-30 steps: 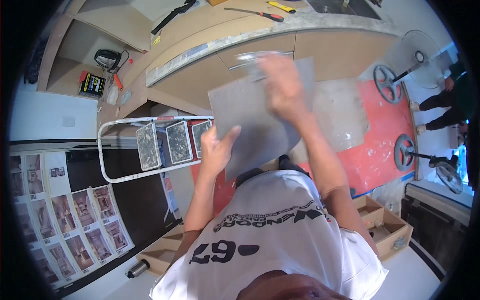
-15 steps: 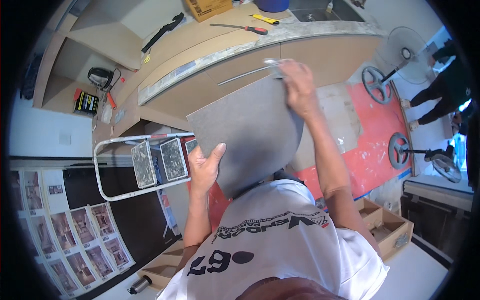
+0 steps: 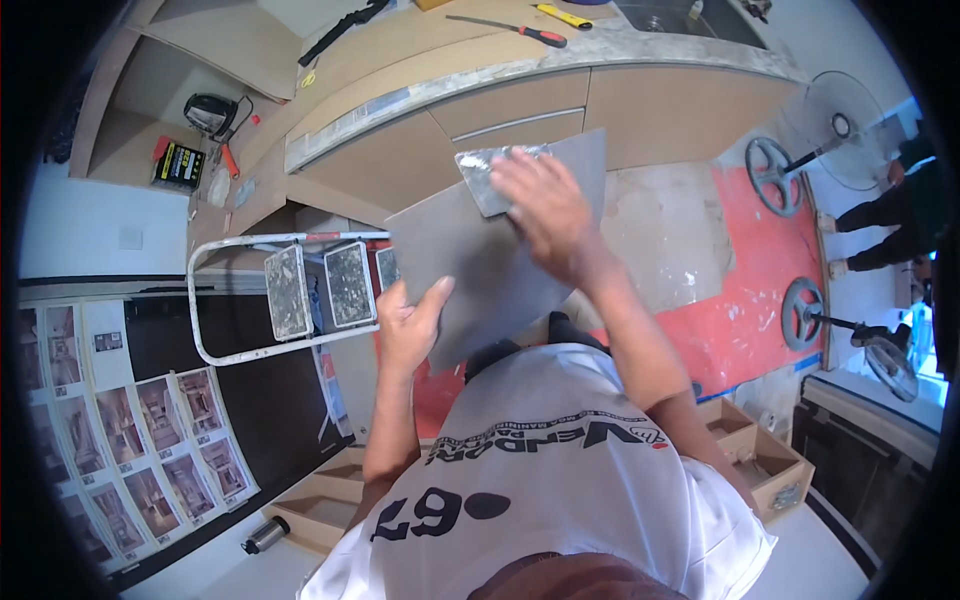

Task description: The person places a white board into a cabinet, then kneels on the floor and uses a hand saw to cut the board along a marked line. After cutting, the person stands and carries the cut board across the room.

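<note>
A grey rectangular panel [image 3: 440, 240] is held up in front of my shirt. My left hand [image 3: 408, 325] grips its left edge, with the thumb over the near face and the fingers behind. Over the panel's upper part, my right hand [image 3: 548, 210] presses a flat, silvery-grey square piece [image 3: 484, 178] with stretched fingers on top of it. This piece sticks out past the fingertips on the left. Its exact kind I cannot make out, and the palm hides part of it.
A paint-spattered stepladder [image 3: 285, 295] stands at left. Beyond the panel, a countertop [image 3: 420, 95] carries a red-handled file [image 3: 540, 36] and a yellow cutter [image 3: 563, 15]. Fans [image 3: 840, 125] and a person [image 3: 880, 220] are at right. A wooden drawer box [image 3: 770, 460] lies behind my right arm.
My right hand has moved left and nearer to me, from the panel's far right corner onto its face, with the silvery piece. The panel's tilt has changed; my left hand keeps its grip.
</note>
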`<state>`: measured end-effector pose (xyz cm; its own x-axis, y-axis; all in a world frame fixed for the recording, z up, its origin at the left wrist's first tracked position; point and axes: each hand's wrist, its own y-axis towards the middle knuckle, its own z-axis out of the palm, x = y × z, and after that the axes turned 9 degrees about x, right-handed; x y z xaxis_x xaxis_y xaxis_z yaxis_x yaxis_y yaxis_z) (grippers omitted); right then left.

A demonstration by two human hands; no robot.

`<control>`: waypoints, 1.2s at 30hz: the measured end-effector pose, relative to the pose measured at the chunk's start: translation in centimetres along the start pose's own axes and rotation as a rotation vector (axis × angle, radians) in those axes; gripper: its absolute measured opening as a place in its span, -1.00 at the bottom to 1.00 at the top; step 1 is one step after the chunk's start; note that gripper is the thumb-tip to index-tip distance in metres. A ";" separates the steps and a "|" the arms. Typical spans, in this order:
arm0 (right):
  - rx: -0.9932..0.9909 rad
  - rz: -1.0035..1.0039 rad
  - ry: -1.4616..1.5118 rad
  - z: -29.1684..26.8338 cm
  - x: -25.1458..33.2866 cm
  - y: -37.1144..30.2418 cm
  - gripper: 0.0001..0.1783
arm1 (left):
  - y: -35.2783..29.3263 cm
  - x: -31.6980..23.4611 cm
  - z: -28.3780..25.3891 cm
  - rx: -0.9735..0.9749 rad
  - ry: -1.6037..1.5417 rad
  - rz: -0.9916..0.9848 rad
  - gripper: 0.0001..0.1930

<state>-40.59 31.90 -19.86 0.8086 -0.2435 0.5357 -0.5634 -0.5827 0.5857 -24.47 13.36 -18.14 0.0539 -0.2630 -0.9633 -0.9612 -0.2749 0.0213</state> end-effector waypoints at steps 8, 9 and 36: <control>0.035 0.165 -0.033 -0.4 -10.7 -3.0 -0.52 | -1.2 0.5 -0.4 0.037 0.084 -0.057 -0.73; 0.046 0.095 -0.018 0.5 -6.6 -1.9 -0.52 | -1.8 0.6 -0.5 0.019 0.080 -0.117 -0.73; 0.344 0.678 0.513 13.2 -4.8 20.2 -0.01 | -6.0 9.0 -14.5 -0.585 0.423 0.013 -0.76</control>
<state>-53.58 11.06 -18.64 0.1020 -0.2917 0.9511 -0.7416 -0.6595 -0.1227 -14.33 -0.73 -23.04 0.2573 -0.5726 -0.7784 -0.6662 -0.6886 0.2863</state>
